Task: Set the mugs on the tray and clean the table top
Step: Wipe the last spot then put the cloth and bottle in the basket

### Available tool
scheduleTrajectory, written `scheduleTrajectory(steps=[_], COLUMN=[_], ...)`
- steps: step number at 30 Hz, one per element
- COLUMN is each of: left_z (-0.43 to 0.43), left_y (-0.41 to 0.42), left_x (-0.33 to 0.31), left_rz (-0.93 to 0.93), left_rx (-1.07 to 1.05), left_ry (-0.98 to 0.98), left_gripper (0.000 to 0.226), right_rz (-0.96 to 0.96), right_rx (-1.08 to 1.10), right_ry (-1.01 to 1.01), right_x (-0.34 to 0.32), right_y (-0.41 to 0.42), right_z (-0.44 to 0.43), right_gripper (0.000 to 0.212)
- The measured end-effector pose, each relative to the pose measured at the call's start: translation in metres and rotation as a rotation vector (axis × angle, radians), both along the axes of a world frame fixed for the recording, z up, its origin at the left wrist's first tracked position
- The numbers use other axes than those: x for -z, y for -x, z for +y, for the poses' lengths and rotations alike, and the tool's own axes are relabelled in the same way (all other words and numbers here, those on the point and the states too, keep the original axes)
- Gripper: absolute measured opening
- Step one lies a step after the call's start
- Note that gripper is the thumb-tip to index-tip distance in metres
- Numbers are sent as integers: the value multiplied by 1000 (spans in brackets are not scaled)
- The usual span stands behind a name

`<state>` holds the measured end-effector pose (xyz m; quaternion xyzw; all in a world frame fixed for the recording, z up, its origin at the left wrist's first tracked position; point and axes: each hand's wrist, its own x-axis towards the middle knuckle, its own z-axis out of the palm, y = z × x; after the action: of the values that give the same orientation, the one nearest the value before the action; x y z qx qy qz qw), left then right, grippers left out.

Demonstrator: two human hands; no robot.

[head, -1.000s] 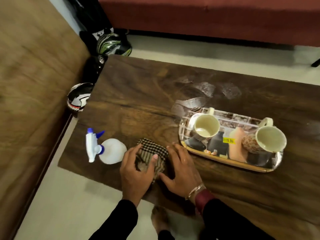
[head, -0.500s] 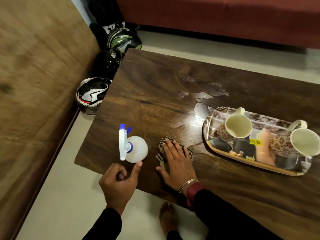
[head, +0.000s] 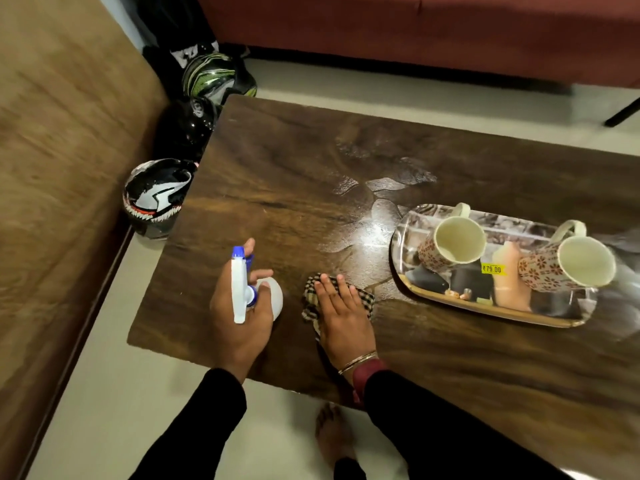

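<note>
Two cream mugs with a red flower pattern, one on the left and one on the right, stand on a shiny printed tray at the right of the dark wooden table. My left hand is wrapped around a white spray bottle with a blue and white trigger head, near the table's front left. My right hand lies flat, fingers spread, on a checked cloth just left of the tray. Wet patches shine on the wood behind the cloth.
Several helmets sit on the floor off the table's left end, beside a brown wooden panel. A red sofa runs along the back. My bare foot is on the pale floor below the table's front edge.
My left hand left the cloth, swung to the left and closed around the spray bottle. My right hand stayed flat on the cloth.
</note>
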<state>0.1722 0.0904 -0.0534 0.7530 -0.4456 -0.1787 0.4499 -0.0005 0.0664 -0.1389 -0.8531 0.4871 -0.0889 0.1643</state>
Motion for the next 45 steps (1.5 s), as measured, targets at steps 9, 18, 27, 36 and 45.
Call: scheduleTrajectory(steps=[9, 18, 27, 36, 45], left_z=[9, -4, -1, -27, -32], left_y=[56, 146, 228, 327, 515], left_x=[-45, -151, -268, -327, -338], left_rz=[-94, 64, 131, 22, 72], left_rx=[-10, 181, 312, 453, 551], left_ry=[-90, -68, -54, 20, 55], left_gripper=[63, 57, 61, 60, 51], right_rz=[19, -16, -43, -37, -68], right_rx=[1, 197, 297, 321, 473], right_ry=[81, -14, 28, 115, 137], right_x=[-52, -195, -323, -389, -399], right_y=[56, 156, 228, 363, 532], right_z=[-15, -11, 5, -4, 24], right_gripper=[63, 64, 68, 70, 67])
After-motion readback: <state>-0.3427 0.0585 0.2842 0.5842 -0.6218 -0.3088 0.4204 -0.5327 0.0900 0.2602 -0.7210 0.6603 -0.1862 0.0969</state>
